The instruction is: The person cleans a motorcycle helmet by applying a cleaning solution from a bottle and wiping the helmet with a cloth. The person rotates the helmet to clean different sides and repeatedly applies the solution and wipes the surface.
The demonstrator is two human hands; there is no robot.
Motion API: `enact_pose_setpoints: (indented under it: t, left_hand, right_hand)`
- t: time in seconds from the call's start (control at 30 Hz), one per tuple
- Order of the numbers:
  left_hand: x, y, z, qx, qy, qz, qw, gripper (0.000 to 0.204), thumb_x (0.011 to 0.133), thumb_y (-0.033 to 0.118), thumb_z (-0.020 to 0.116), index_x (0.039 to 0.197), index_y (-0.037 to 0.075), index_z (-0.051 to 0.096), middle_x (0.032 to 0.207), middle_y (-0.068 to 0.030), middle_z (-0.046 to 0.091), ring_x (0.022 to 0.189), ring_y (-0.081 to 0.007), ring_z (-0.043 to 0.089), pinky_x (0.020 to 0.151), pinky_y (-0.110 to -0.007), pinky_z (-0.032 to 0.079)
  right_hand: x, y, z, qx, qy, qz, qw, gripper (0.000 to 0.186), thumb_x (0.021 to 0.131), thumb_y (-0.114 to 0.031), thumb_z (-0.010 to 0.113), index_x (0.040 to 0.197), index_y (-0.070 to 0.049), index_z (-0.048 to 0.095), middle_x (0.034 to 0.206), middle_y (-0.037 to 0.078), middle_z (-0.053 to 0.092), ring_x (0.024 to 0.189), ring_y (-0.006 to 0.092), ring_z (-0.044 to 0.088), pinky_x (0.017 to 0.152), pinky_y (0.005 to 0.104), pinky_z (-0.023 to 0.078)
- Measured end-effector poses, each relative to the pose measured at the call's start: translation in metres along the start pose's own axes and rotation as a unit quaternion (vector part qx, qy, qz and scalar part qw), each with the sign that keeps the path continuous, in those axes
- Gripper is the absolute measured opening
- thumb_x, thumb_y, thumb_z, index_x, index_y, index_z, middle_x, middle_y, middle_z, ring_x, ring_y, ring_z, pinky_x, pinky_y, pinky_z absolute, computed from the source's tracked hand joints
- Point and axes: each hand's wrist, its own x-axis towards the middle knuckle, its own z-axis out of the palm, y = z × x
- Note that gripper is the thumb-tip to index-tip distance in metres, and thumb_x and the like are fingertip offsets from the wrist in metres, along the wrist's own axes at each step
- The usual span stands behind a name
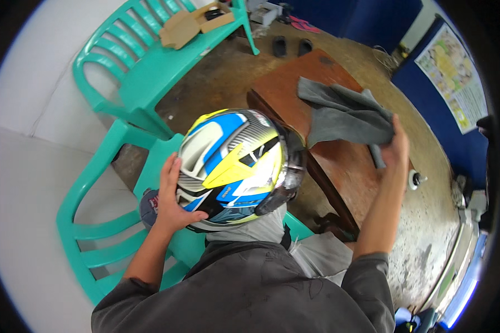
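A motorcycle helmet (236,166) in blue, yellow, white and black rests on my lap, its dark visor turned to the right. My left hand (174,202) grips its left side, thumb low and fingers up along the shell. Out to the right, over a brown wooden table (286,72), my right hand (395,149) holds a grey cloth (350,114) by its right end. The cloth is bunched and drapes across the tabletop, away from the helmet.
A green plastic bench (150,77) at the far left bears an open cardboard box (214,22). I sit on a green chair (75,230), a dark blue cap (148,208) beside me. Black sandals (279,46) lie beyond the table; a white object (414,179) is at its right.
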Motion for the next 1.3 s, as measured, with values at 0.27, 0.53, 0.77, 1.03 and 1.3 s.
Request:
enact_pose_setpoints:
  t: [0.27,0.53,0.77,1.03,1.3]
  left_hand:
    - [0.002,0.015,0.000,0.021,-0.002,0.020,1.000,0.133,0.061,0.072,0.093,0.166,0.010,0.039,0.165,-0.0348,0.030,0.149,-0.0537,0.041,0.121,-0.056,0.037]
    - [0.007,0.011,-0.002,0.021,-0.009,0.037,0.999,0.134,0.062,0.073,0.092,0.167,0.008,0.037,0.165,-0.0355,0.030,0.149,-0.0531,0.042,0.120,-0.055,0.039]
    - [0.009,0.013,-0.001,0.030,-0.002,0.059,0.998,0.134,0.065,0.075,0.090,0.166,0.007,0.036,0.164,-0.0361,0.032,0.148,-0.0526,0.043,0.118,-0.056,0.042]
    - [0.020,0.020,-0.008,0.057,-0.005,0.102,0.993,0.130,0.067,0.076,0.088,0.164,0.005,0.040,0.159,-0.0370,0.037,0.142,-0.0533,0.049,0.116,-0.056,0.044]
    - [0.019,0.028,-0.009,0.053,-0.005,0.081,0.995,0.130,0.062,0.069,0.094,0.163,0.007,0.042,0.160,-0.0351,0.037,0.143,-0.0518,0.047,0.116,-0.055,0.043]
  right_hand:
    - [-0.145,-0.019,-0.039,0.209,-0.101,-0.206,0.951,0.050,0.112,-0.027,0.052,0.151,0.003,0.052,0.155,0.022,0.056,0.141,0.0337,0.056,0.119,0.0491,0.044]
    - [-0.244,-0.048,-0.084,0.246,-0.324,-0.207,0.890,0.052,0.117,-0.028,0.038,0.153,0.008,0.049,0.163,0.025,0.047,0.151,0.0385,0.044,0.130,0.0552,0.027]
    - [-0.309,0.016,-0.087,0.265,-0.055,-0.006,0.963,0.057,0.114,-0.041,0.052,0.148,0.004,0.056,0.148,0.022,0.064,0.136,0.0340,0.061,0.121,0.0513,0.045]
    - [-0.356,0.113,0.000,0.092,0.046,0.002,0.995,0.043,0.113,-0.031,0.058,0.134,0.005,0.064,0.130,0.016,0.073,0.118,0.0326,0.070,0.105,0.0481,0.053]
    - [-0.343,0.126,0.021,-0.494,-0.271,-0.484,0.670,0.048,0.097,-0.042,0.075,0.124,-0.002,0.076,0.124,0.022,0.073,0.124,0.0445,0.066,0.111,0.0607,0.045]
